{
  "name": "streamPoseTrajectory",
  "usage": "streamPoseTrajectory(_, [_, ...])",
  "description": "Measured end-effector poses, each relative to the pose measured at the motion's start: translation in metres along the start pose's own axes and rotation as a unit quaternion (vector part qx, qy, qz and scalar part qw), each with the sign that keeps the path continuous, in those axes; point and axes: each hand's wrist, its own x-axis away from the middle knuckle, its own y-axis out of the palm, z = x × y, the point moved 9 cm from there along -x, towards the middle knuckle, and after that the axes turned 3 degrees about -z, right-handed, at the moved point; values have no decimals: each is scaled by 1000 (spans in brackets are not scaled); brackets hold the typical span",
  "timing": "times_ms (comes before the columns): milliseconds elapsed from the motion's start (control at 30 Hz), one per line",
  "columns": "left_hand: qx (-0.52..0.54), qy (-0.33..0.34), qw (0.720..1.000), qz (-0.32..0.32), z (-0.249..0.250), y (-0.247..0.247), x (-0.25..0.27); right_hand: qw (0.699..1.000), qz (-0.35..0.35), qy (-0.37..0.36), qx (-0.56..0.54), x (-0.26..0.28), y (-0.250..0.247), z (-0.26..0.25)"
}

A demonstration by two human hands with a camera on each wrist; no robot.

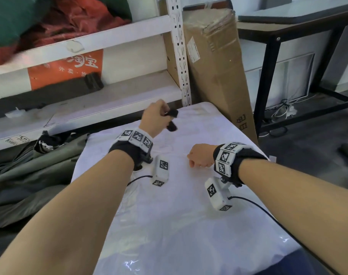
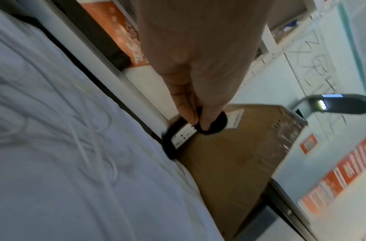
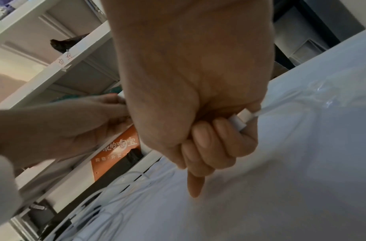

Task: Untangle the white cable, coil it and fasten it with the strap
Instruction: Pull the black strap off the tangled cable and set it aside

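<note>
My left hand is raised over the far part of the white-covered table and pinches a black strap. In the left wrist view the strap hangs from my fingertips as a bent loop with a white label. My right hand rests as a fist on the table, nearer and to the right. Its curled fingers grip the white cable's plug end, with one finger pointing down at the cover. Tangled loops of the white cable lie on the cover; they barely show in the head view.
A white metal shelf rack with an orange sign stands behind the table. A tall cardboard box leans at the table's far right corner. A black-framed table stands to the right, and grey-green fabric lies to the left.
</note>
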Motion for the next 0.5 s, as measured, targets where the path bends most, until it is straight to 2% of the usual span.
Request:
streamPoseTrajectory(67, [-31, 55, 996, -65, 24, 31, 0, 998, -35, -9, 45, 3, 6, 0])
streamPoseTrajectory(133, [-46, 81, 987, -129, 35, 58, 3, 989, -78, -14, 122, 4, 14, -2])
streamPoseTrajectory(267, [-69, 72, 973, -206, 32, 92, 3, 967, -88, -61, 232, 4, 19, -6])
streamPoseTrajectory(400, [-168, 37, 941, -292, 12, 108, 13, 986, -84, -56, 135, 3, 16, -3])
streamPoseTrajectory(500, [-145, 29, 944, -295, 7, 100, 20, 994, -91, -32, 58, 8, 14, 0])
